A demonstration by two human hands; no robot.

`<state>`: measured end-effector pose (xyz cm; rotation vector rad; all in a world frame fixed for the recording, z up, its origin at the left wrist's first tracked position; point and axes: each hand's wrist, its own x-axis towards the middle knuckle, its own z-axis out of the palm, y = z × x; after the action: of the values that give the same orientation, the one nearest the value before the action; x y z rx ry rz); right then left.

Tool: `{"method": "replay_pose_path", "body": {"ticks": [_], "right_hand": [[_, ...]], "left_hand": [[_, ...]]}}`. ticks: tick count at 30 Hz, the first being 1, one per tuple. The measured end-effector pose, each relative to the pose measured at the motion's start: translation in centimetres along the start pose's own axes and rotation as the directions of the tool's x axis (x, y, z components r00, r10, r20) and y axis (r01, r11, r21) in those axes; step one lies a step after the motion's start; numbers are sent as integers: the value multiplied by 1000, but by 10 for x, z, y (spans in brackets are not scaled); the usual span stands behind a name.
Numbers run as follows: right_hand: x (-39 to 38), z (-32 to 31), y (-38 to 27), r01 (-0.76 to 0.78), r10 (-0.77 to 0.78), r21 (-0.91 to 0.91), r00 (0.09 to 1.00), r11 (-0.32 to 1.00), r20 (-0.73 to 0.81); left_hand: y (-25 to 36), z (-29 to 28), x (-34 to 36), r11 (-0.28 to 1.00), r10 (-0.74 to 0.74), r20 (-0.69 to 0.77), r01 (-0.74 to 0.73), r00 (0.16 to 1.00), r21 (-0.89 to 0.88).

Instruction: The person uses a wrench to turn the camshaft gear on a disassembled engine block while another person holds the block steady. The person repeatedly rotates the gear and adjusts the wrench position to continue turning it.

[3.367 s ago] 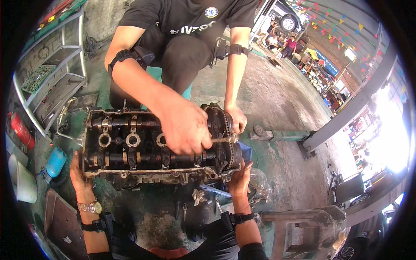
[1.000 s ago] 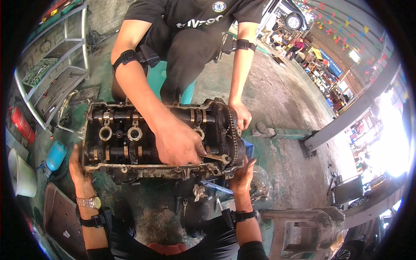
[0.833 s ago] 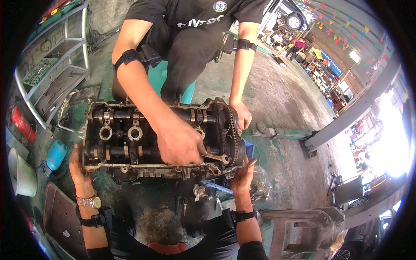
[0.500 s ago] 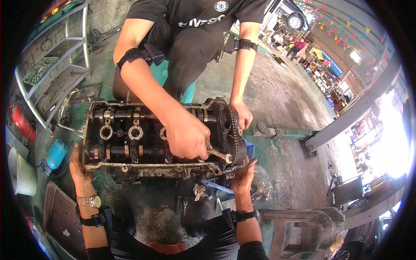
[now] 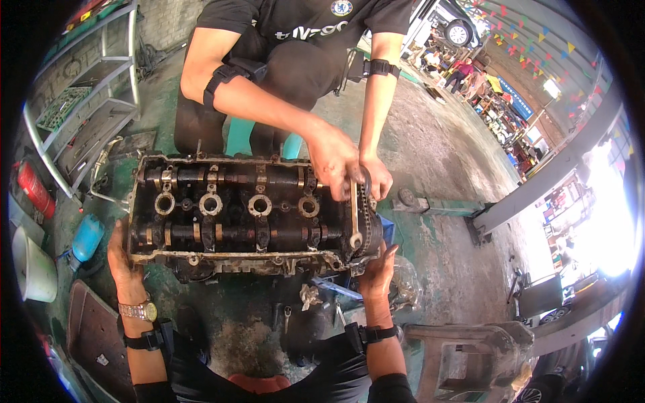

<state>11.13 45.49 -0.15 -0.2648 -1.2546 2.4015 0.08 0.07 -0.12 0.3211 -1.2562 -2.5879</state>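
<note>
On the left is a white bucket (image 5: 37,269), its inside hidden. A brown tray (image 5: 97,322) has a pale scrap (image 5: 102,360) in it. The left hand (image 5: 123,263) and right hand (image 5: 375,277) hold a dirty black engine part (image 5: 232,235) between them, with four rings (image 5: 165,212).

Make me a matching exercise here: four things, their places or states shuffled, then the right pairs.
1. The person's left hand
2. The person's right hand
3. Long metal wrench
4. Red cylindrical fire extinguisher

A. Held in a co-worker's hand
B. Near the grey metal shelf rack
C. Watchless, beside the right end of the dark metal engine cylinder head
D. Wears a metal-banded watch at the wrist

Pairs: 1-D, 2-C, 3-A, 4-B
</note>
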Motion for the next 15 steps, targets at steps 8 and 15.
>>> {"method": "replay_pose_path", "body": {"ticks": [8,15], "right_hand": [[-5,2,1,60,-67,-85,995,995,-80],[1,-9,4,56,-57,-82,998,995,-3]], "left_hand": [[1,0,0,1000,-9,6,9,1000,-5],[0,-2,3,999,-29,15,29,999,-21]]}}
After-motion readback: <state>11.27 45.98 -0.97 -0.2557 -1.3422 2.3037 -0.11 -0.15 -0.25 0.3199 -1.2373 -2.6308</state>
